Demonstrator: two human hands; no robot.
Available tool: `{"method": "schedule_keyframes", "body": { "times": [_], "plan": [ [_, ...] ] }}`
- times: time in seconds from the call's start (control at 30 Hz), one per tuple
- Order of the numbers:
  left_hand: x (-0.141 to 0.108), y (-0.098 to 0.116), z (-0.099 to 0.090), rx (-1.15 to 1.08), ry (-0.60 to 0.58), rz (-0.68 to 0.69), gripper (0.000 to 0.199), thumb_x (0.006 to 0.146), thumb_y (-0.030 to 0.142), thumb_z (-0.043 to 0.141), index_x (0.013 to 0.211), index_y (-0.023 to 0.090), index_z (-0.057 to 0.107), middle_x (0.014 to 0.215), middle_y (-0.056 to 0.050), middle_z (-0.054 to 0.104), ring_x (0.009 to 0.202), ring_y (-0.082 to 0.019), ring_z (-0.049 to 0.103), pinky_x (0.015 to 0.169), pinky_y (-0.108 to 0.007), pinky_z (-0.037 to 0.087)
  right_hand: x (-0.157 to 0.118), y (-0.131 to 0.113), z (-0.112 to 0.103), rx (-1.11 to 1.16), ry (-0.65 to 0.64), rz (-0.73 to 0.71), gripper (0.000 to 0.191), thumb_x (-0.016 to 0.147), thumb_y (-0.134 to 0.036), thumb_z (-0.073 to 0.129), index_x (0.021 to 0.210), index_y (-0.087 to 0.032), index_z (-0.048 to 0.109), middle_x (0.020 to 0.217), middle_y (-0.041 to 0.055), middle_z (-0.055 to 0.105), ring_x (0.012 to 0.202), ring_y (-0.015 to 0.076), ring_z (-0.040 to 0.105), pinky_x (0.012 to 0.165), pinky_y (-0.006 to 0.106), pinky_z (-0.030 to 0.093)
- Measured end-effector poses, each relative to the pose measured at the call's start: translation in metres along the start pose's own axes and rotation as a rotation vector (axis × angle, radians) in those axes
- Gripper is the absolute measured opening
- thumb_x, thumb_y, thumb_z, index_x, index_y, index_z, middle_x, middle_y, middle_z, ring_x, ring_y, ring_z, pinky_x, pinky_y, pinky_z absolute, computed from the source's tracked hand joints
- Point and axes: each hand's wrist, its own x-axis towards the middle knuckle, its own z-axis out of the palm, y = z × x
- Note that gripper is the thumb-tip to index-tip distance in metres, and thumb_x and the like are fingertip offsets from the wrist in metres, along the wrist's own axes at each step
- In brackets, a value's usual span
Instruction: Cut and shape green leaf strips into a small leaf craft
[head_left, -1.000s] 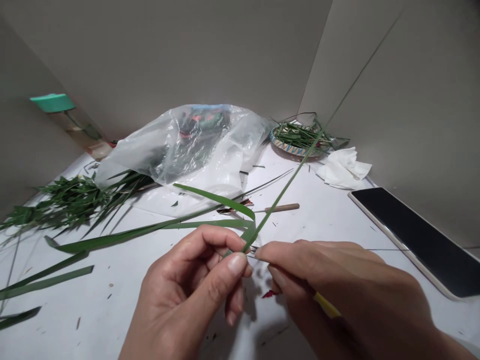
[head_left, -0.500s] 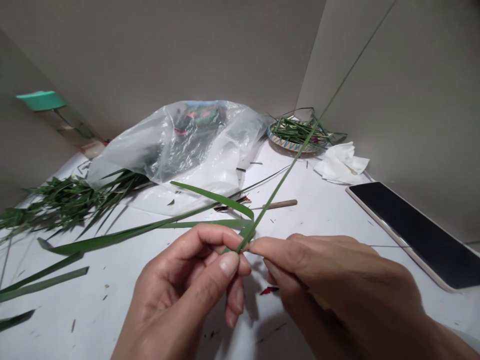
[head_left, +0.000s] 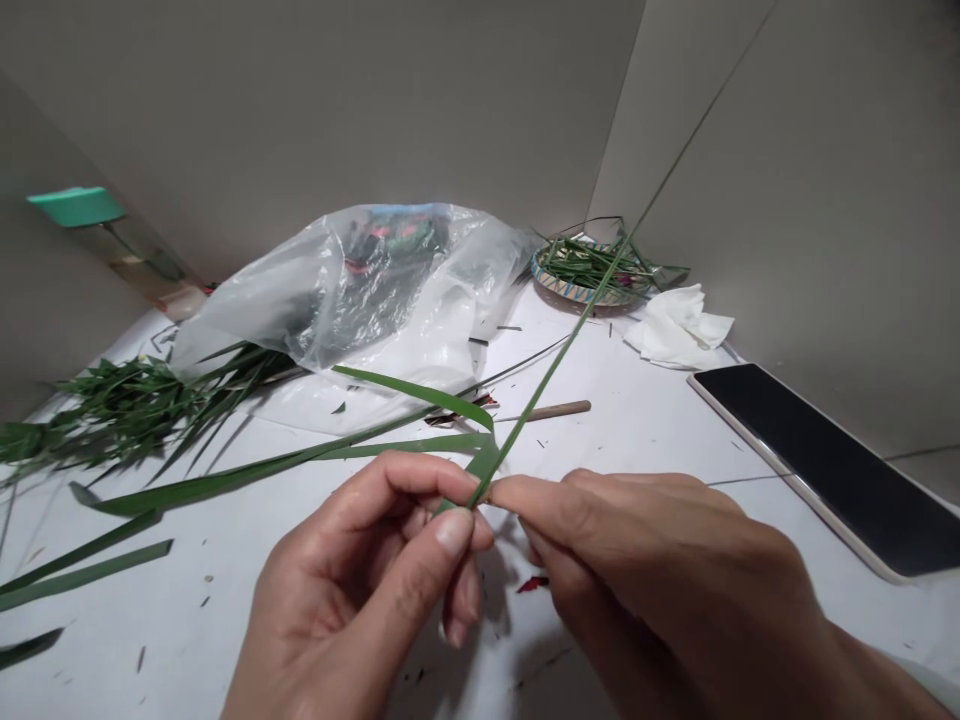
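Thin green leaf strip, slanting upward

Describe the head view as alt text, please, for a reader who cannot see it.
The left hand and right hand pinch a green leaf strip over a white surface; behind lie a clear plastic bag, leaves and a phone.

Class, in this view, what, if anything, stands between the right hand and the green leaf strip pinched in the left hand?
Nothing visible does. The fingertips of the right hand already meet the leaf strip where the left hand pinches it.
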Motion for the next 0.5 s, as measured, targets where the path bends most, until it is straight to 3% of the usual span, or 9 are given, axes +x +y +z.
{"method": "schedule_keyframes", "body": {
  "times": [0.23, 0.4, 0.5],
  "plan": [
    [-0.003, 0.001, 0.001, 0.064, 0.005, 0.019, 0.014, 0.081, 0.038, 0.079, 0.089, 0.029, 0.073, 0.060, 0.003, 0.065, 0.055, -0.012, 0.059, 0.051, -0.017, 0.049, -0.005, -0.002, 0.000, -0.201, 0.024, -0.016, 0.032, 0.107, -0.025, 0.034, 0.086, -0.026, 0.059, 0.087, -0.0049, 0.078, 0.060, 0.0122, 0.070, 0.053, 0.028, 0.053],
    [-0.001, 0.001, 0.004, 0.039, -0.044, -0.006, 0.014, 0.082, 0.038, 0.079, 0.088, 0.027, 0.072, 0.060, 0.003, 0.065, 0.052, -0.011, 0.057, 0.050, -0.017, 0.048, -0.013, 0.000, 0.001, -0.194, -0.015, 0.054, 0.025, 0.104, -0.026, 0.041, 0.095, -0.028, 0.064, 0.082, -0.0027, 0.075, 0.063, 0.0162, 0.071, 0.071, 0.030, 0.061],
    [0.000, 0.003, 0.007, 0.012, -0.045, -0.030, 0.015, 0.080, 0.036, 0.080, 0.088, 0.026, 0.072, 0.060, 0.003, 0.064, 0.051, -0.010, 0.056, 0.050, -0.016, 0.047, -0.016, 0.000, 0.002, -0.230, -0.013, 0.045, 0.023, 0.104, -0.026, 0.042, 0.099, -0.028, 0.064, 0.082, -0.0007, 0.076, 0.064, 0.0182, 0.071, 0.069, 0.030, 0.061]
  ]
}}
